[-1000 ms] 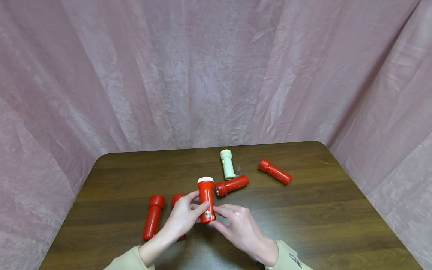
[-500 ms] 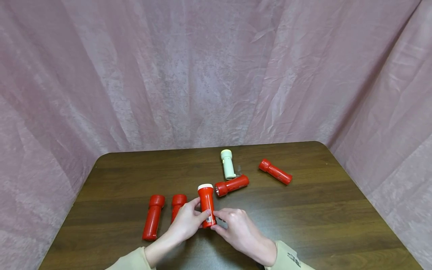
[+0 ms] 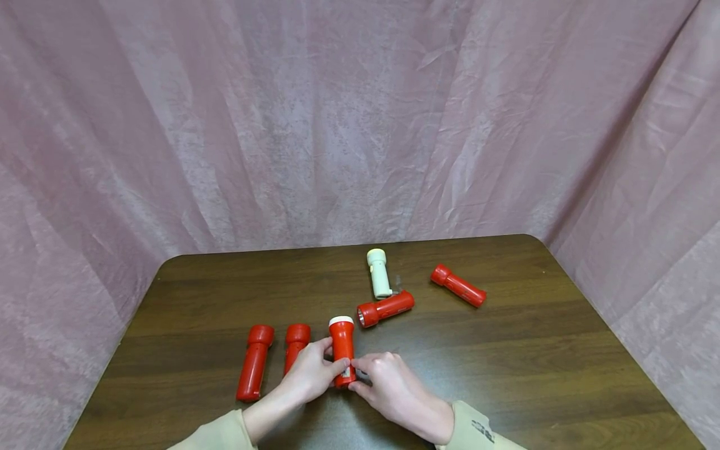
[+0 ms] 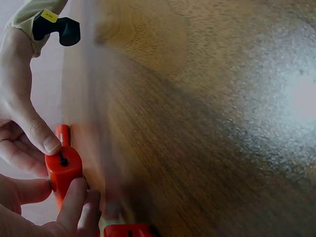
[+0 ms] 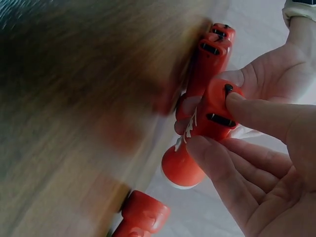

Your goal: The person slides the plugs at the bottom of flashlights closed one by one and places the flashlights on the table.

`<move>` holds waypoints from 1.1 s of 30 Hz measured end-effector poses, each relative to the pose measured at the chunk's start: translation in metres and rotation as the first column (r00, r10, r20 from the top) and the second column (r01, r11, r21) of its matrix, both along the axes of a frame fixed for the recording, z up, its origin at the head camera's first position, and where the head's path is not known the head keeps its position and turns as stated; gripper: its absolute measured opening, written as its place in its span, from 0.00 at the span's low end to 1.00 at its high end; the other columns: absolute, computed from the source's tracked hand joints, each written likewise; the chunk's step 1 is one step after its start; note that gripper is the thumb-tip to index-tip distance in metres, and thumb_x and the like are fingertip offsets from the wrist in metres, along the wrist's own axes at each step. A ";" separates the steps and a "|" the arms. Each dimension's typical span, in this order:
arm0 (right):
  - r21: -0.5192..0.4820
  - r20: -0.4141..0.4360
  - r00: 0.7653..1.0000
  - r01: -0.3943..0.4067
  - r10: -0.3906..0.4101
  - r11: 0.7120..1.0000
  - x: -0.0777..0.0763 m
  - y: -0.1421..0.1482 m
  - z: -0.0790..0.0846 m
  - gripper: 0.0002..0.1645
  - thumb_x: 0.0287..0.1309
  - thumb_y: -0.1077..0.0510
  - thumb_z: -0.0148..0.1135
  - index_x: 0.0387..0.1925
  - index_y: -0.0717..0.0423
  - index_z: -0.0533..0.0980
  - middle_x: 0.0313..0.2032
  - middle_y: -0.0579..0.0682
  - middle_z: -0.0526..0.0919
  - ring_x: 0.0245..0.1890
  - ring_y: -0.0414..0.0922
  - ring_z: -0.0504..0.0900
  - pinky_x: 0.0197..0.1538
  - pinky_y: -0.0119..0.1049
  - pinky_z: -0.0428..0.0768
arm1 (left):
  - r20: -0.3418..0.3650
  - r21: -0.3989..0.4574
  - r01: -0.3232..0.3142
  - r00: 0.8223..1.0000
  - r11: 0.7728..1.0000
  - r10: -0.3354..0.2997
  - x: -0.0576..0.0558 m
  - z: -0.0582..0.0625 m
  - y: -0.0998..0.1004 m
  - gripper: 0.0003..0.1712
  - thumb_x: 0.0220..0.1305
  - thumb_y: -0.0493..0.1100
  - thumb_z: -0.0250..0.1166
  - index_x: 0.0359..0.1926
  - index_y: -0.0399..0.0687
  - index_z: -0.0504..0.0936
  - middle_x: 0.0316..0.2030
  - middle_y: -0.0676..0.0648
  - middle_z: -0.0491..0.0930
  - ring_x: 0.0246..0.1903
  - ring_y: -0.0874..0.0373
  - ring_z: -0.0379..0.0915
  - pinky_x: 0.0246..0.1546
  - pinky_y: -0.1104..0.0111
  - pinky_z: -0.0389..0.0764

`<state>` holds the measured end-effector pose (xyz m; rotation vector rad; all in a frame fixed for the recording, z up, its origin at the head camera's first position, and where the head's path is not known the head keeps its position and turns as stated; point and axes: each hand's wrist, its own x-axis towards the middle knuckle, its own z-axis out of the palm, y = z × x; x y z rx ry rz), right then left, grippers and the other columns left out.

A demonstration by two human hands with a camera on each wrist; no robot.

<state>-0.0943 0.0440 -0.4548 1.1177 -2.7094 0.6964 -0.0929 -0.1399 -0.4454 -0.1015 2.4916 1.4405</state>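
My left hand [image 3: 312, 372] grips a red flashlight [image 3: 342, 337] with a white rim round its head, thumb on top and fingers at its left side. The head points away from me. My right hand [image 3: 390, 384] pinches the tail end from the right. In the right wrist view, my right thumb touches the tail face beside a small black knob [image 5: 228, 88], and a black slot [image 5: 220, 120] sits in that same face. A white marking shows along the body. Another red flashlight [image 3: 297, 337] lies just left, partly behind my left hand.
A third red flashlight [image 3: 255, 364] lies further left on the brown wooden table [image 3: 534, 375]. Beyond my hands lie a red flashlight [image 3: 388, 308], its lens facing left, and a pale green one [image 3: 379, 275]. Another red flashlight [image 3: 458, 286] lies back right. Pink curtains [image 3: 360, 125] hang behind.
Both hands have brought the white-rimmed flashlight lower and nearer to me. More of the red flashlight beside my left hand has come into sight. The others have not moved.
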 end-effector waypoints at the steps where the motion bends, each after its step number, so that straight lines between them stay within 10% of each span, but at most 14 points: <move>1: 0.004 0.009 1.000 -0.001 0.001 1.000 0.000 -0.001 0.000 0.13 0.54 0.57 0.80 0.42 0.52 0.88 0.36 0.43 0.93 0.35 0.36 0.90 0.36 0.29 0.84 | -0.002 -0.006 0.000 1.000 1.000 0.000 0.000 -0.001 0.000 0.34 0.67 0.36 0.69 0.67 0.19 0.70 0.52 0.33 0.88 0.40 0.50 0.91 0.35 0.66 0.88; 33: 0.038 0.115 0.993 0.000 -0.004 0.999 -0.005 -0.007 -0.013 0.09 0.52 0.59 0.81 0.34 0.50 0.86 0.29 0.41 0.91 0.28 0.31 0.82 0.29 0.23 0.73 | -0.065 -0.092 -0.006 0.998 0.996 0.000 0.006 -0.011 -0.005 0.40 0.58 0.31 0.75 0.68 0.18 0.69 0.53 0.33 0.83 0.43 0.48 0.88 0.39 0.63 0.89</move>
